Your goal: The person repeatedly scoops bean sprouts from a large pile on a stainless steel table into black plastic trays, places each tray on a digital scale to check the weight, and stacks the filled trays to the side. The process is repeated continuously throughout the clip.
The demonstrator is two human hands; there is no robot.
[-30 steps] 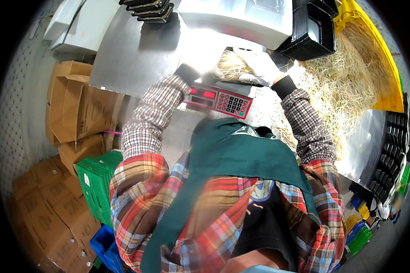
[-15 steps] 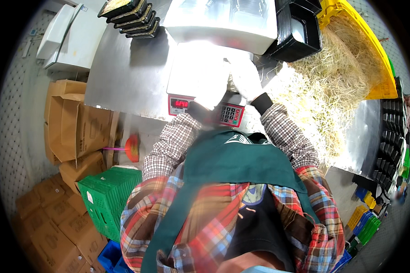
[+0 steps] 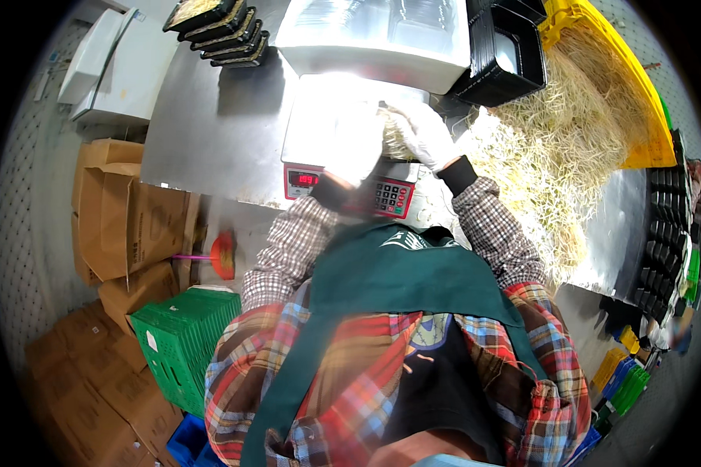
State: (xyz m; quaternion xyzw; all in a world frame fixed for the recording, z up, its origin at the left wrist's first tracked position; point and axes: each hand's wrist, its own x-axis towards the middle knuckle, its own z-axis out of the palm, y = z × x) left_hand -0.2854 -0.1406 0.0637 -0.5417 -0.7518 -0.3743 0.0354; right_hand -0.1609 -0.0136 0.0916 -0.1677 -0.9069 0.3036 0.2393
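My left hand (image 3: 354, 144), gloved white and washed out by glare, is over the pale platform (image 3: 304, 117) of a red-framed scale (image 3: 393, 198); its fingers cannot be made out. My right hand (image 3: 424, 132), also in a white glove, curls its fingers over a bundle of pale bean sprouts (image 3: 396, 136) between both hands. Whatever lies under the bundle is hidden. A lit red display shows on the scale's front. Loose sprouts (image 3: 553, 156) lie heaped just right of my right hand, spilling from a tipped yellow crate (image 3: 650, 93).
A steel table (image 3: 195, 148) carries stacked filled black trays (image 3: 237, 47), a white box (image 3: 370, 54) of clear lids and empty black trays (image 3: 491, 70). Cardboard boxes (image 3: 132, 218) and a green crate (image 3: 183, 335) stand left; more black trays (image 3: 662, 226) are stacked at the far right.
Over the last second both hands drew nearer together on the scale with the sprouts. In the last half second they shifted only slightly, and the display changed.
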